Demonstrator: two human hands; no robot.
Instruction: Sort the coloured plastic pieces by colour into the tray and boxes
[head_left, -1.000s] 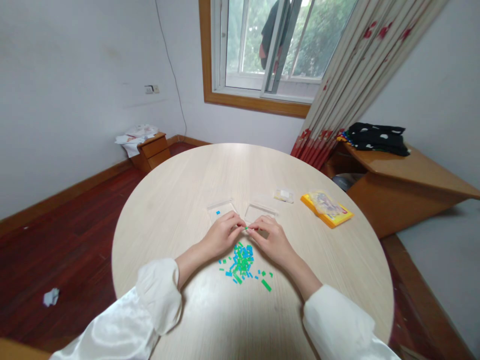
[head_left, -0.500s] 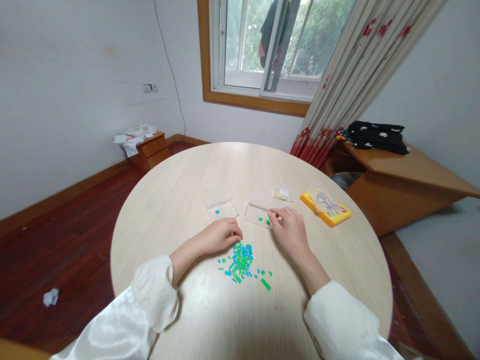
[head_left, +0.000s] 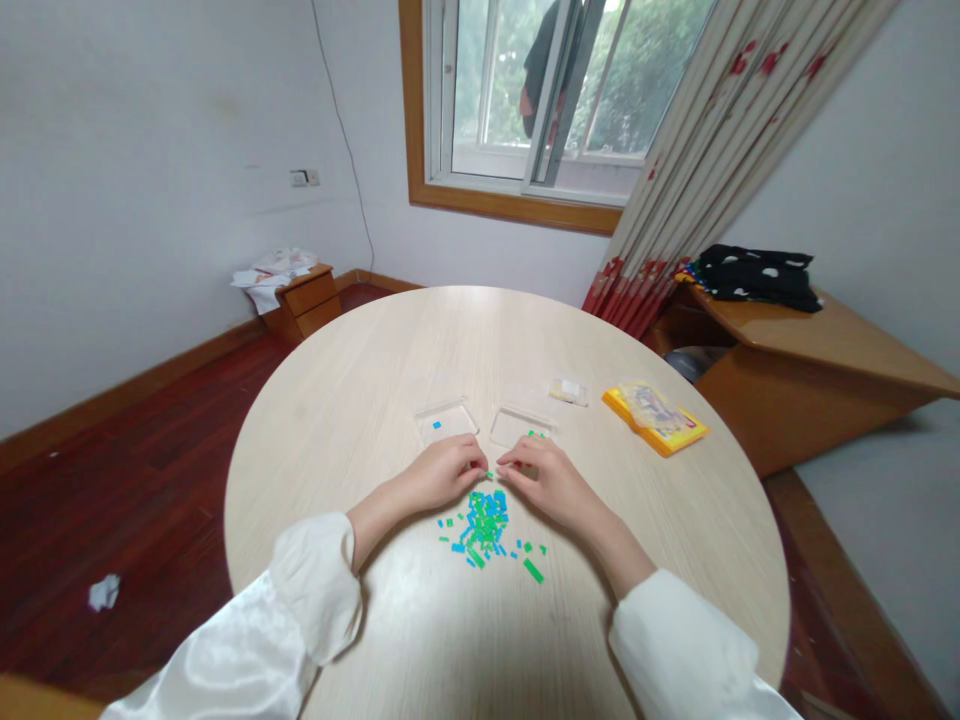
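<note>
My left hand (head_left: 454, 470) is closed in a pinch, with a small green building brick (head_left: 490, 475) at its fingertips. My right hand (head_left: 541, 468) faces it from the other side, thumb and forefinger slightly parted just beside that brick. Below both hands lies a loose pile of small green and blue bricks (head_left: 487, 520). Beyond the left hand sits a clear shallow tray (head_left: 457, 410) with one blue brick (head_left: 437, 425). Behind the right hand, which partly covers it, is a second clear tray (head_left: 510, 428) with green bricks (head_left: 536, 434) showing.
A small clear packet (head_left: 568, 391) and a yellow box (head_left: 656, 422) with a plastic bag on top lie at the right of the round table (head_left: 360, 370). A wooden cabinet (head_left: 787, 370) stands beyond the right edge.
My right hand has left the right tray and come leftward and nearer, up to my left hand. A green brick now shows at the left fingertips. The pile looks the same.
</note>
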